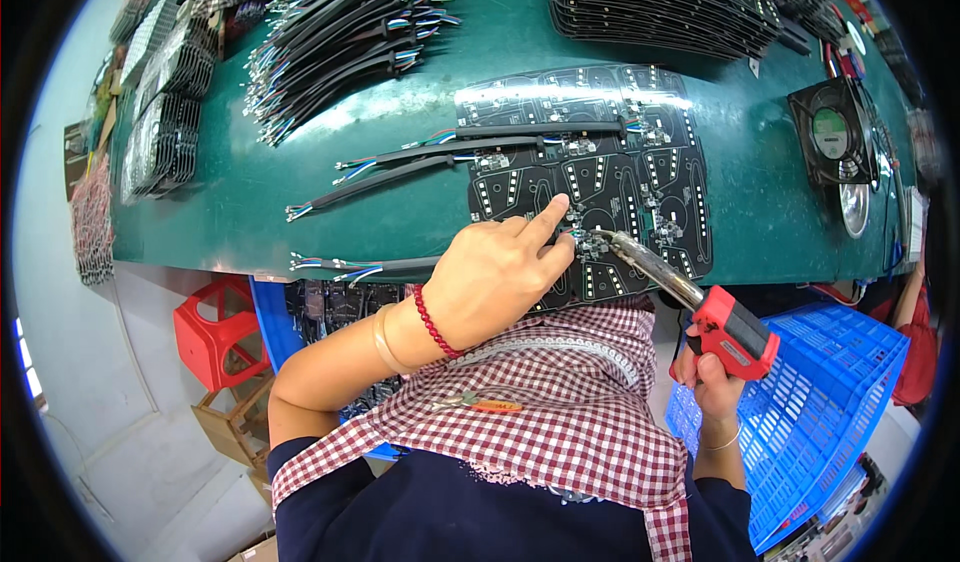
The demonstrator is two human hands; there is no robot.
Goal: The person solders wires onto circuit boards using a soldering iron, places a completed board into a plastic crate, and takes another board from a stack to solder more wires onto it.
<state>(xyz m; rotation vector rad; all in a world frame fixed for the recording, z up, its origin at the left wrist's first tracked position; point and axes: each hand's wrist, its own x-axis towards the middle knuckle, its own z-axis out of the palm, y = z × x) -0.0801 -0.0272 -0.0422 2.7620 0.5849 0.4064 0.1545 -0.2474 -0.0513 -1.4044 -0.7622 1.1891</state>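
Observation:
A panel of black circuit boards (505, 190) lies at the table's front edge. My left hand (490, 277) rests over its near left part, fingers closed around a black-sleeved cable (405, 266) and index finger reaching forward. The cable's loose wire ends stick out to the left; thin wires show at my fingertips by a small connector on the board. In my right hand (712, 382) is a red soldering gun (738, 334), its metal tip touching or just above that connector. More black-sleeved cables (390, 180) run leftward from the panel's farther boards.
A pile of black cables (340, 37) lies at the far left, and stacked black boards (660, 7) stand at the far right. A small black fan (832, 134) is on the right. Below the table are a blue crate (800, 402) and a red stool (222, 330).

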